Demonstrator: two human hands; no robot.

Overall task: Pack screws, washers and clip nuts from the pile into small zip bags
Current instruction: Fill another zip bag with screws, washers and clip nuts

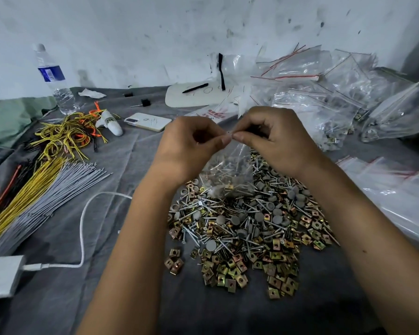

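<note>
Two hands meet above the pile (247, 228) of screws, washers and clip nuts on the grey-covered surface (65, 238). The left hand (189, 146) and right hand (276, 141) each pinch the top edge of a small zip bag (228, 175), thumb against curled fingers, the bag hanging between them, just over the pile, already holding hardware. Judged step: sealing the filled bag. The next move likely calls for pressing along the whole zip, then setting the bag with the packed bags (324, 102) far right.
</note>
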